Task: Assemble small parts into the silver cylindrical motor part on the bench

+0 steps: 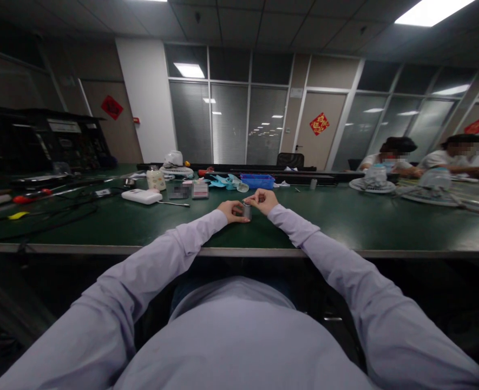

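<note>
Grey cylinder [247, 212], just one, upright at the centre of the frame.
The left hand [233, 211] curls its fingers round it; the right hand [264, 201] brings thumb and forefinger together at its top, any pinched piece too small to tell. Beyond: one blue basket [257, 182], centre; two people [390, 160], right.

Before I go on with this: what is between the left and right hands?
In the head view, a small grey cylinder: left hand gripping its side, right hand at its top.
</note>
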Action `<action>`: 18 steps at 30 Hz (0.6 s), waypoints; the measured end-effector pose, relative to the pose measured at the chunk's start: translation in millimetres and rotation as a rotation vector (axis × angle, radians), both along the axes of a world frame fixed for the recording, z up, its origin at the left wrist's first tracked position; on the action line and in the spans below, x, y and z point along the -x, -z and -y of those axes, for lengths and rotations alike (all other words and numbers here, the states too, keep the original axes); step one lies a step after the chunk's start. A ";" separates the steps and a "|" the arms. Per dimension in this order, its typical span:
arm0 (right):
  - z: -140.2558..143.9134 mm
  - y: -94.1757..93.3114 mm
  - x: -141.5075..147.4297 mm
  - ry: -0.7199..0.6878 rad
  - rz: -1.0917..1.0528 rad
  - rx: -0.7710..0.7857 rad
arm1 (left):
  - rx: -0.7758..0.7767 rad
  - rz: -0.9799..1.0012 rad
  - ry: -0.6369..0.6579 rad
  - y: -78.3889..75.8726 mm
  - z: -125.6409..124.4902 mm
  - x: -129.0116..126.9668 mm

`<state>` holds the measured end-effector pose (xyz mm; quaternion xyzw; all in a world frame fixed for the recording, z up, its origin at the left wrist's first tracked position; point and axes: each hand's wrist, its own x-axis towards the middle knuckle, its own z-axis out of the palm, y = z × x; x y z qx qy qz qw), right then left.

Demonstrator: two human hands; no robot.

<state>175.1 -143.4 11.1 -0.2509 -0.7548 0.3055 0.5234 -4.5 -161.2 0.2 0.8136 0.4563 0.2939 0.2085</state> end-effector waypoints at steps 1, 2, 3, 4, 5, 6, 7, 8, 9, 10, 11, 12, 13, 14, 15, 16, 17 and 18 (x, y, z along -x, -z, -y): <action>0.9 -0.5 0.0 0.001 -0.007 0.000 | 0.003 -0.004 -0.001 0.1 -0.6 -0.1; 1.4 -1.3 -0.8 0.007 -0.017 -0.003 | 0.005 -0.007 -0.001 0.3 -1.2 -0.1; 1.5 -2.4 -2.3 0.016 -0.029 -0.008 | 0.005 -0.009 -0.002 0.5 -1.8 0.1; 1.2 -3.5 -4.2 0.027 -0.042 -0.014 | 0.005 -0.009 -0.003 0.8 -2.3 0.3; 0.7 -4.6 -6.2 0.038 -0.054 -0.019 | 0.003 -0.009 -0.004 1.1 -2.7 0.5; 0.0 -5.4 -7.9 0.047 -0.062 -0.024 | 0.002 -0.009 -0.006 1.3 -3.0 0.6; -0.7 -5.8 -9.3 0.052 -0.066 -0.026 | 0.002 -0.011 -0.007 1.6 -3.3 0.6; -1.3 -5.7 -10.0 0.053 -0.065 -0.026 | 0.002 -0.013 -0.008 1.8 -3.4 0.6; -1.8 -5.1 -10.2 0.050 -0.059 -0.023 | 0.002 -0.016 -0.009 2.0 -3.5 0.4; -2.2 -4.3 -9.8 0.045 -0.051 -0.020 | 0.003 -0.019 -0.010 2.1 -3.4 0.2; -2.5 -3.2 -9.0 0.038 -0.042 -0.017 | 0.003 -0.021 -0.012 2.1 -3.3 -0.1; -2.6 -2.0 -8.0 0.031 -0.032 -0.013 | 0.002 -0.022 -0.013 2.1 -3.2 -0.4; -2.8 -1.0 -7.0 0.026 -0.024 -0.011 | 0.000 -0.021 -0.015 2.0 -3.0 -0.6; -3.0 -0.2 -6.2 0.021 -0.017 -0.009 | -0.001 -0.020 -0.017 1.9 -2.8 -0.8; -3.3 0.4 -5.8 0.017 -0.010 -0.007 | -0.001 -0.019 -0.019 1.8 -2.6 -0.9; -3.7 0.7 -5.7 0.014 -0.003 -0.004 | -0.001 -0.017 -0.020 1.7 -2.5 -1.0; -4.2 0.7 -5.9 0.010 0.004 -0.001 | -0.001 -0.015 -0.020 1.6 -2.3 -1.0; -4.7 0.5 -6.5 0.005 0.013 0.004 | -0.001 -0.013 -0.021 1.5 -2.0 -0.9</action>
